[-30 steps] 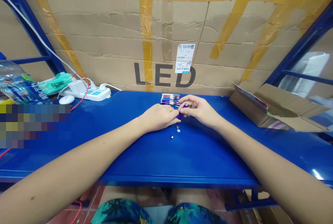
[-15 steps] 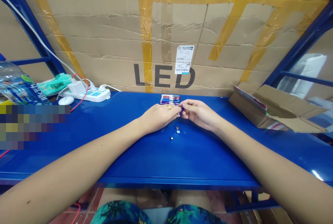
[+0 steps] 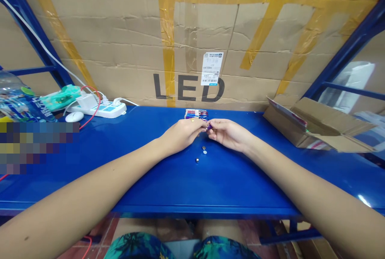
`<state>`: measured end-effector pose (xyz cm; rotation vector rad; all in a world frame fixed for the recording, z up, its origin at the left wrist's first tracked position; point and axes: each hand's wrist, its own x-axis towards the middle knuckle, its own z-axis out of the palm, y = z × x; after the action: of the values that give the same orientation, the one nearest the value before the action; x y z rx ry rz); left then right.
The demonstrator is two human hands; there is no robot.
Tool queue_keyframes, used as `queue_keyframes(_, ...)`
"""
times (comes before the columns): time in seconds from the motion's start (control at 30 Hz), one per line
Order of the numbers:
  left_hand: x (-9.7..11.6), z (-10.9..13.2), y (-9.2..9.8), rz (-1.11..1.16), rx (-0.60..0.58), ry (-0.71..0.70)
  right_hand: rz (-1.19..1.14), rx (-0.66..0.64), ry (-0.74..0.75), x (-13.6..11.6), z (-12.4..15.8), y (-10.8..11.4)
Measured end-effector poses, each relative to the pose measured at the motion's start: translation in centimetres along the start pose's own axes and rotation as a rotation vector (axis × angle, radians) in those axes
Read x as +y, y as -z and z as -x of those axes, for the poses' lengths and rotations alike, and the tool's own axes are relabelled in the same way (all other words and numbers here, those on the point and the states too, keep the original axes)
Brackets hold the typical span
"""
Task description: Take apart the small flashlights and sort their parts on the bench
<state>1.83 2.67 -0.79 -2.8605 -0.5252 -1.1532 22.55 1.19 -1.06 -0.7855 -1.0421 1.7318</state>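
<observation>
A small purple cylinder (image 3: 208, 128) is pinched between the fingertips of the left hand (image 3: 182, 135) and right hand (image 3: 228, 134) — a narrow grip suited to fine handling — just before a tidy row of similar cylinders (image 3: 196, 114), with small metal parts (image 3: 197, 160) kept in front of it.

Small purple cylinder (image 3: 208, 128) — held, mostly hidden

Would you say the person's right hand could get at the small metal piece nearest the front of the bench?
Probably yes: the right hand is close to the small metal piece, with only blue bench between them, though its fingers are on a small purple item.
</observation>
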Motion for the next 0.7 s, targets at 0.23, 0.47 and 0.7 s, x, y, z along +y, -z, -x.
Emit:
queue_keyframes(0.23,0.4,-0.2,0.2,0.038,0.012,-0.019,0.008,-0.022,0.009,0.1,0.1,0.1)
queue_keyframes(0.47,1.2,-0.4,0.1,0.008,0.081,-0.086,-0.056,-0.101,-0.034,0.1,0.3,-0.1)
queue_keyframes(0.7,1.2,-0.3,0.2,-0.04,0.058,-0.138,-0.112,-0.058,-0.048,0.1,0.3,-0.6)
